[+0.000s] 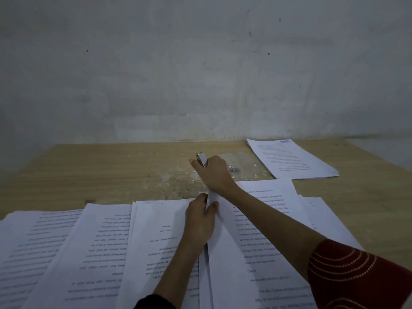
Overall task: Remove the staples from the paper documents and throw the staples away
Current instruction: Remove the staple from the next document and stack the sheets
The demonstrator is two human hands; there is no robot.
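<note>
Head view: on a wooden worktop (pixel 89 170) strewn with printed sheets, the left hand (pixel 200 219) pinches a folded document (pixel 225 248) while the right hand (pixel 213 172) grips a metal staple remover (pixel 201 159) near loose staples (pixel 235 170), a separate stack (pixel 294 159) behind.

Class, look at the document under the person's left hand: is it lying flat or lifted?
Lifted: the left hand pinches the document into a raised ridge.
</note>
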